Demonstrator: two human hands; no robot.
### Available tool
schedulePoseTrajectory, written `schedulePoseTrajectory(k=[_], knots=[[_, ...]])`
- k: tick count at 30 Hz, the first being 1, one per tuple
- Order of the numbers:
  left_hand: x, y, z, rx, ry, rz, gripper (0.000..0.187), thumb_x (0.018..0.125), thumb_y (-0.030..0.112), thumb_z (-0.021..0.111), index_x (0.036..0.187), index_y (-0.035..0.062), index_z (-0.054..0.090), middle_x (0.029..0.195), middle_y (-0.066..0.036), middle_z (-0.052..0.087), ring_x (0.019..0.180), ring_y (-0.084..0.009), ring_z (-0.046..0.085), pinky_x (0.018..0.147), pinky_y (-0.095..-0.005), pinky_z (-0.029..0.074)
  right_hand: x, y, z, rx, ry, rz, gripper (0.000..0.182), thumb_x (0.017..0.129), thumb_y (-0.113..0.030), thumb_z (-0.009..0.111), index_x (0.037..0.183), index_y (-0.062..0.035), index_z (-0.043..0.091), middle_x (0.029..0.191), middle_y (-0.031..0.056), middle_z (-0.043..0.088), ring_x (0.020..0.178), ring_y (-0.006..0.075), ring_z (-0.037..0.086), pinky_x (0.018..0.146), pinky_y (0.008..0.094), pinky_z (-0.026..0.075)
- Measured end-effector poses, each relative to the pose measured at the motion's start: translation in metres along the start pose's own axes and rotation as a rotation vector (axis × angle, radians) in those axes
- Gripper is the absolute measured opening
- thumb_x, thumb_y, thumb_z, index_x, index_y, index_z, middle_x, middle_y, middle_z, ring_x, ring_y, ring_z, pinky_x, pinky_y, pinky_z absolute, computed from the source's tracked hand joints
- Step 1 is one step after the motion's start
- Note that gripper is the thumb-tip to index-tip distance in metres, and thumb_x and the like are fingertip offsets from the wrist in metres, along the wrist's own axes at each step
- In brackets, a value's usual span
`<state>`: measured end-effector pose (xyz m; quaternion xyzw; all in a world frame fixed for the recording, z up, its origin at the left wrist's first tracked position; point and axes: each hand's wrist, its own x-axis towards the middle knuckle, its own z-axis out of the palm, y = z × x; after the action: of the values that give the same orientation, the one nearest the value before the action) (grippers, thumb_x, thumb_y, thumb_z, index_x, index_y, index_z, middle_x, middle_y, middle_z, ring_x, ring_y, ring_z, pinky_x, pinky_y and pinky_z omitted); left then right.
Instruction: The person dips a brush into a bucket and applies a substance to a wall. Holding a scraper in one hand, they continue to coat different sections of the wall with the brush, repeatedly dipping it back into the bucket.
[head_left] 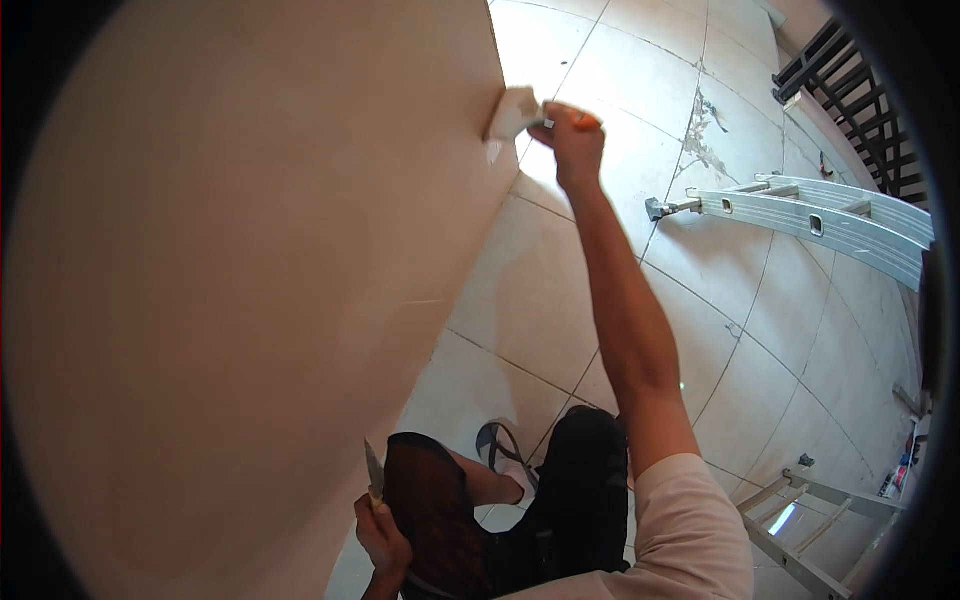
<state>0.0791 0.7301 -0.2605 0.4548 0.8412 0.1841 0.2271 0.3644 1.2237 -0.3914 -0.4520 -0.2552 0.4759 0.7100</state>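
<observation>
My right hand [578,148] reaches far forward, fingers wrapped around the orange handle of a wide putty knife [516,112]. Its pale, slightly blurred blade lies against the beige wall [250,220] close to the wall's far edge. Just below the blade is a small whitish patch [493,152] on the wall. Low in the view, my left hand [384,538] grips a smaller putty knife [374,470] with a pointed-looking metal blade that points up, beside my knee and near the wall.
Large pale floor tiles [540,250] run along the wall's foot. An aluminium ladder [850,225] lies to the right, and another ladder [800,540] is at lower right. Black metal railing [850,90] stands at the upper right. My sandalled foot [505,465] is below me.
</observation>
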Motion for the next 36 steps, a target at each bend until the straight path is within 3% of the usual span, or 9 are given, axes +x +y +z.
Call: schedulePoseTrajectory(k=[4, 7, 12, 16, 20, 26, 31, 33, 36], knots=[[0.010, -0.012, 0.024, -0.127, 0.070, 0.050, 0.032, 0.098, 0.027, 0.038, 0.109, -0.0024, 0.048, 0.081, -0.007, 0.048, 0.074, -0.0161, 0.046, 0.069, -0.0305, 0.040, 0.002, -0.102, 0.019, 0.274, -0.219, -0.274, 0.024, 0.088, -0.007, 0.059, 0.104, 0.0115, 0.058, 0.097, 0.0213, 0.064, 0.081, 0.0341, 0.070, 0.078, 0.0415, 0.062], [0.019, -0.019, 0.046, -0.126, 0.134, 0.137, 0.036, 0.099, 0.029, 0.038, 0.110, -0.0031, 0.047, 0.083, -0.006, 0.047, 0.076, -0.0152, 0.045, 0.069, -0.0301, 0.039, 0.011, -0.120, 0.009, 0.365, -0.323, -0.287, 0.024, 0.087, -0.007, 0.060, 0.104, 0.0098, 0.057, 0.097, 0.0199, 0.064, 0.083, 0.0343, 0.069, 0.080, 0.0461, 0.061], [0.032, -0.036, 0.078, -0.217, 0.238, 0.164, 0.040, 0.099, 0.035, 0.038, 0.110, -0.0028, 0.046, 0.084, -0.006, 0.046, 0.076, -0.0149, 0.044, 0.069, -0.0299, 0.039, 0.011, -0.014, -0.053, 0.319, -0.130, -0.207, 0.016, 0.084, -0.005, 0.060, 0.090, 0.0098, 0.061, 0.088, 0.0156, 0.064, 0.079, 0.0271, 0.069, 0.070, 0.0380, 0.063], [0.034, -0.047, 0.096, -0.249, 0.281, 0.176, 0.040, 0.100, 0.036, 0.038, 0.109, -0.0020, 0.046, 0.084, -0.006, 0.046, 0.076, -0.0143, 0.044, 0.069, -0.0292, 0.038, 0.013, 0.114, -0.113, -0.197, 0.053, -0.048, 0.021, 0.086, -0.010, 0.059, 0.094, 0.0094, 0.062, 0.090, 0.0169, 0.065, 0.078, 0.0241, 0.069, 0.065, 0.0328, 0.063], [0.033, -0.050, 0.105, -0.248, 0.306, 0.220, 0.040, 0.100, 0.035, 0.037, 0.110, -0.0021, 0.046, 0.085, -0.006, 0.046, 0.077, -0.0151, 0.045, 0.070, -0.0295, 0.038, 0.008, 0.136, -0.092, -0.099, 0.060, 0.123, 0.023, 0.086, -0.009, 0.058, 0.099, 0.0098, 0.061, 0.091, 0.0173, 0.064, 0.080, 0.0265, 0.069, 0.067, 0.0355, 0.063], [0.034, -0.049, 0.111, -0.227, 0.346, 0.292, 0.041, 0.100, 0.032, 0.037, 0.114, -0.0048, 0.047, 0.089, -0.010, 0.050, 0.081, -0.0189, 0.048, 0.075, -0.0327, 0.040, 0.000, -0.057, 0.018, 0.212, -0.220, -0.280, 0.020, 0.083, -0.008, 0.055, 0.084, 0.0106, 0.062, 0.085, 0.0157, 0.065, 0.076, 0.0246, 0.068, 0.065, 0.0342, 0.063], [0.038, -0.030, 0.107, -0.225, 0.314, 0.292, 0.043, 0.098, 0.030, 0.040, 0.119, -0.0076, 0.047, 0.098, -0.020, 0.055, 0.087, -0.0282, 0.055, 0.080, -0.0380, 0.043, 0.029, -0.240, 0.104, 0.586, -0.514, -0.460, 0.025, 0.091, -0.014, 0.055, 0.105, 0.0069, 0.055, 0.099, 0.0224, 0.063, 0.090, 0.0321, 0.067, 0.075, 0.0433, 0.061], [0.037, -0.037, 0.114, -0.180, 0.342, 0.335, 0.041, 0.099, 0.030, 0.038, 0.117, -0.0060, 0.047, 0.097, -0.018, 0.054, 0.087, -0.0273, 0.053, 0.080, -0.0374, 0.042, 0.024, -0.260, 0.114, 0.723, -0.528, -0.430, 0.027, 0.094, -0.015, 0.051, 0.105, 0.0090, 0.051, 0.098, 0.0265, 0.061, 0.093, 0.0344, 0.066, 0.077, 0.0440, 0.060], [0.036, -0.030, 0.114, -0.170, 0.384, 0.341, 0.040, 0.100, 0.030, 0.037, 0.116, -0.0054, 0.048, 0.098, -0.019, 0.055, 0.088, -0.0279, 0.054, 0.082, -0.0373, 0.041, 0.065, -0.156, 0.089, 0.733, -0.561, -0.306, 0.018, 0.091, -0.008, 0.052, 0.100, 0.0066, 0.054, 0.098, 0.0190, 0.059, 0.090, 0.0322, 0.063, 0.081, 0.0467, 0.056]])
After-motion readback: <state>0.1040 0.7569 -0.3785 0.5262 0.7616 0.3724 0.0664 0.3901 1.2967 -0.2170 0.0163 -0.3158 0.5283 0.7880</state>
